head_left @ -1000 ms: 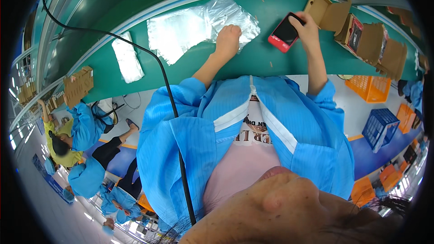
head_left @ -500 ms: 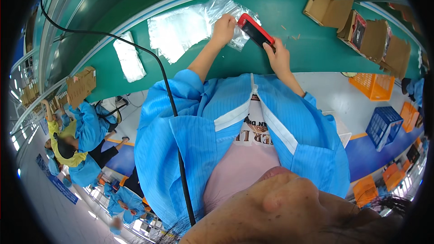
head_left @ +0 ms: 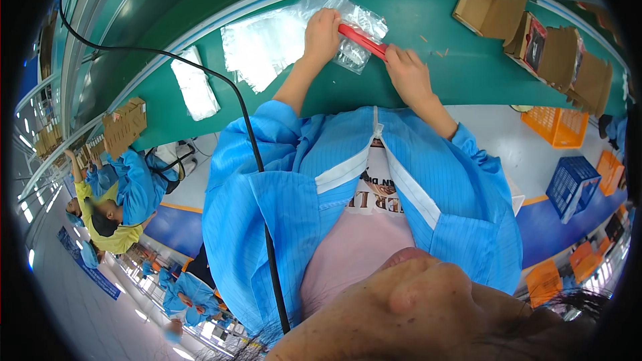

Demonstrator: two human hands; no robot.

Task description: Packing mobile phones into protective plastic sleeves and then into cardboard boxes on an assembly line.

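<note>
My right hand grips the near right end of a flat, red-edged handheld device, now seen nearly edge-on, so its dark face is hidden. My left hand is closed at the device's other end, its fingers on a clear plastic bag. The bag spreads crumpled behind and below the device; I cannot tell whether the device's tip is inside it. Left of my left hand lies a spread of flat clear bags on the green tabletop.
A white packet lies further left on the table. Open cardboard boxes stand at the right, one with red-and-black contents. A black cable hangs across the left. Orange and blue crates sit beyond the table; co-workers are at left.
The device has tipped from showing its dark face to nearly edge-on. My right hand has turned over it and moved slightly up, and my left hand has shifted a little up and left.
</note>
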